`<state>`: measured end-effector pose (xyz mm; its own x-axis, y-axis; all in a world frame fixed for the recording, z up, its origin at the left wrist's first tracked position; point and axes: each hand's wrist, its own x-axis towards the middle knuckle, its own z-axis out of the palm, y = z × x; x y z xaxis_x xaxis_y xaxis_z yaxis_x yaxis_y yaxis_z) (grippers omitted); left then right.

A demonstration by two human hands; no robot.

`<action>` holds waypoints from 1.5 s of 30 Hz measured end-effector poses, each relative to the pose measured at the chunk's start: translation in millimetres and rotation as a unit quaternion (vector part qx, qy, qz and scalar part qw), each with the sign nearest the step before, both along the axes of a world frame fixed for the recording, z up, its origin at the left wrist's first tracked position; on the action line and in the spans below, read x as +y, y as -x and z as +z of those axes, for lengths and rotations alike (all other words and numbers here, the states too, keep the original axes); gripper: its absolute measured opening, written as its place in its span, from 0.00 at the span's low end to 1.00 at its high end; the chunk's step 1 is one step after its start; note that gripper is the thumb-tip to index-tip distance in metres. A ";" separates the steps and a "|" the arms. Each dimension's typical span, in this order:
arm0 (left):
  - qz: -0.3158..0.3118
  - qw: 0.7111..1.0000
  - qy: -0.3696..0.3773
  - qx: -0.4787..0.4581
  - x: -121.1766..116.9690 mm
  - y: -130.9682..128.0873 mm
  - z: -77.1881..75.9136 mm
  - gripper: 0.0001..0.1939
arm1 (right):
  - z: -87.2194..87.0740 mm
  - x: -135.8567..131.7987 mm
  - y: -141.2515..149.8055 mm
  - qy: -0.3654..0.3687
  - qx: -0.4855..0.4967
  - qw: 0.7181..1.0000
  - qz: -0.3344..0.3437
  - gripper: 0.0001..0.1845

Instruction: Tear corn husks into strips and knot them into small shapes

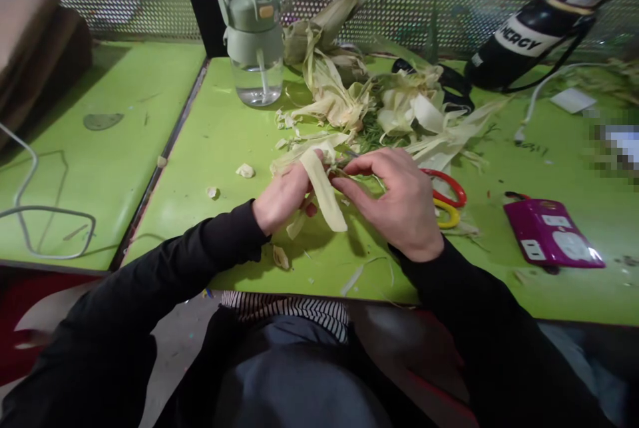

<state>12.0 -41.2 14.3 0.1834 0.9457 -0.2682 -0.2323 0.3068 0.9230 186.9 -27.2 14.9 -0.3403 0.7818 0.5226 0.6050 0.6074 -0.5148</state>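
My left hand (284, 198) is closed around a bunch of pale corn husk, and one broad husk strip (327, 198) hangs down from it over the fingers. Thumb and index finger of my right hand (402, 205) pinch together at a thin greenish strand beside the bunch; exactly what they grip is too small to make out. Scissors with a red handle loop (454, 187) and a yellow one lie just right of that hand, their blades hidden. Beyond both hands spreads a heap of loose corn husks (344, 98) mixed with green sprigs.
A water bottle (254, 48) stands behind on the green table (170, 215). At the right lie a black bottle (529, 35), a white cable (524, 112) and a purple packet (554, 235). Husk scraps (245, 170) dot the surface. Brown cardboard (30, 22) sits far left, with a grey cable (54, 255) nearer.
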 end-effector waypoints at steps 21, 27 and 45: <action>-0.088 0.992 0.007 -0.087 16.0 12.1 7.6 0.19 | 11.7 -1.0 -3.8 0.372 0.255 0.887 0.104 0.06; -0.114 0.992 -0.011 -0.054 13.3 11.6 5.4 0.14 | 10.2 -2.5 -3.4 0.228 0.194 0.952 0.069 0.05; -0.100 0.985 -0.140 0.028 14.1 10.5 3.1 0.08 | 10.8 -5.5 -5.2 0.190 0.142 0.969 0.075 0.06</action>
